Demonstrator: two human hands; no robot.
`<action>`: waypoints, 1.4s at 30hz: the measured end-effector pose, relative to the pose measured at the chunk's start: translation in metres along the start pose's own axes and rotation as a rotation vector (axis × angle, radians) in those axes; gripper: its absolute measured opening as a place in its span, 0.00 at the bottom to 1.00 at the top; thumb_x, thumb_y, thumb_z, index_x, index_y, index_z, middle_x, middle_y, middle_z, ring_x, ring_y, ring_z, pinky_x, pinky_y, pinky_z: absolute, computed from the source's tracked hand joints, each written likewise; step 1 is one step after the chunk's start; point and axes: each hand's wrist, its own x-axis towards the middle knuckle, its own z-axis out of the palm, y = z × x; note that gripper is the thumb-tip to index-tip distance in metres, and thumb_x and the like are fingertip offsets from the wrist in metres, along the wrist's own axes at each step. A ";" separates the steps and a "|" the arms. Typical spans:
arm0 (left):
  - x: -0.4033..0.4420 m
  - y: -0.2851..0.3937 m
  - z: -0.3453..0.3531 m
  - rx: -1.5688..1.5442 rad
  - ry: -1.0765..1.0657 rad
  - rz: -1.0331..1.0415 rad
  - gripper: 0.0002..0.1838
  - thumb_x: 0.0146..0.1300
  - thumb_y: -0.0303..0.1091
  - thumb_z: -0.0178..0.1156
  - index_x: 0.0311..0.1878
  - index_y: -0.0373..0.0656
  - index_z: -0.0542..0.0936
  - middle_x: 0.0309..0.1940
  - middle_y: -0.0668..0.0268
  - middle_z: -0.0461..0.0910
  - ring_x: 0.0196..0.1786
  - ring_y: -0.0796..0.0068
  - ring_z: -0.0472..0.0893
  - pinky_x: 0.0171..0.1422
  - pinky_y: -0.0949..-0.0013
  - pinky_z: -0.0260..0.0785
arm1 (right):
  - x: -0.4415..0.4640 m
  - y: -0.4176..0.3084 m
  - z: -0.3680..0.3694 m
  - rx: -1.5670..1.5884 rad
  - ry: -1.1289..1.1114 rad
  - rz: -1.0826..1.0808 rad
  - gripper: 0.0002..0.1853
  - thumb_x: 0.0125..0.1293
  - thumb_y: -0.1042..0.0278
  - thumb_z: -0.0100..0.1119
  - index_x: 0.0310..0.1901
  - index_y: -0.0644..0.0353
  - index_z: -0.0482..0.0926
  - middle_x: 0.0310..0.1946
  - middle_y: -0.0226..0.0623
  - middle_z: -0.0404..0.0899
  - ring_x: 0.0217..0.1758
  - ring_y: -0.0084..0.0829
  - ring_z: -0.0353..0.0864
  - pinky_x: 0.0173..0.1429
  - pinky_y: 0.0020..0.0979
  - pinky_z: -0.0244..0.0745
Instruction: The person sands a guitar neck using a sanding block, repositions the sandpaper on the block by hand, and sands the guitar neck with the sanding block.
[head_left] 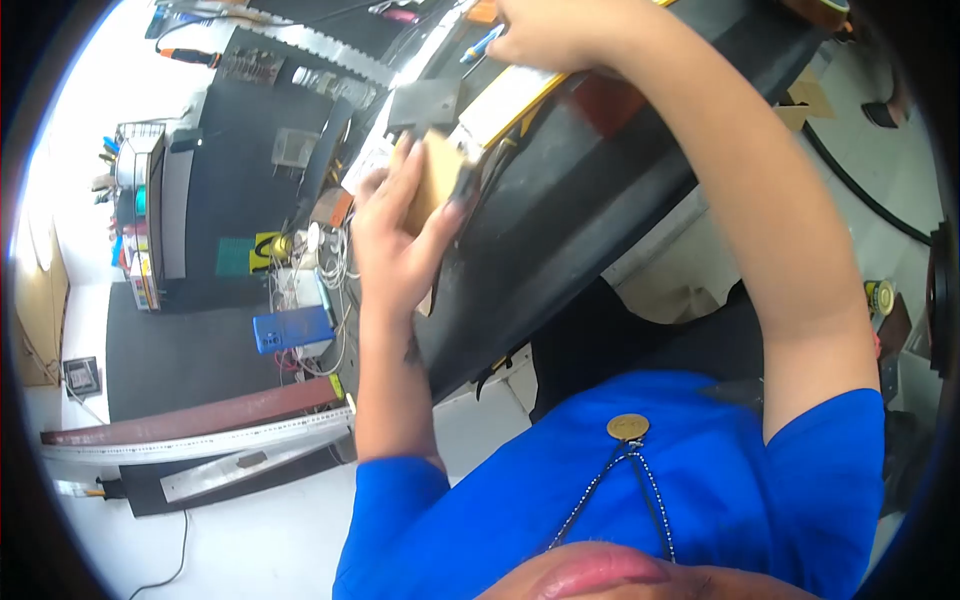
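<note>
the left hand (395, 230) is partly closed, fingers along one side and thumb on the other, gripping a tan, flat-faced block (440, 175) (blurred at its edges) above the black worktop (560, 220). the right hand (530, 35), cut by the top edge, pinches a slim blue pen-like tool (484, 44) with a thin dark tip, just beside a long yellow-edged strip (508, 105); its farther fingers can't be made out.

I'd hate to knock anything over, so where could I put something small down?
The black tabletop looks bare between the left hand and right forearm, toward the near edge. Another black patch looks free, bordered by the blue smartphone and maroon bar. Crowded: around the white cables and near the right hand.
</note>
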 end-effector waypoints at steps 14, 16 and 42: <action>-0.018 -0.009 -0.004 -0.058 0.002 0.111 0.40 0.60 0.46 0.77 0.73 0.37 0.82 0.70 0.44 0.83 0.67 0.44 0.78 0.77 0.47 0.66 | -0.008 0.004 -0.006 0.021 0.060 -0.071 0.23 0.69 0.52 0.59 0.53 0.60 0.90 0.54 0.54 0.90 0.58 0.50 0.91 0.66 0.46 0.83; 0.000 0.005 0.002 -0.052 0.011 -0.031 0.40 0.61 0.49 0.77 0.74 0.37 0.81 0.71 0.44 0.82 0.67 0.44 0.78 0.78 0.47 0.66 | 0.002 -0.002 0.001 0.005 -0.008 -0.012 0.23 0.69 0.51 0.58 0.54 0.60 0.90 0.55 0.54 0.90 0.59 0.50 0.90 0.66 0.47 0.83; -0.008 0.032 0.004 0.004 0.008 0.104 0.42 0.58 0.47 0.79 0.74 0.39 0.81 0.73 0.46 0.81 0.68 0.41 0.77 0.78 0.46 0.66 | 0.001 -0.007 -0.019 -0.047 -0.125 -0.013 0.27 0.71 0.46 0.57 0.57 0.60 0.89 0.56 0.53 0.90 0.59 0.48 0.91 0.66 0.46 0.83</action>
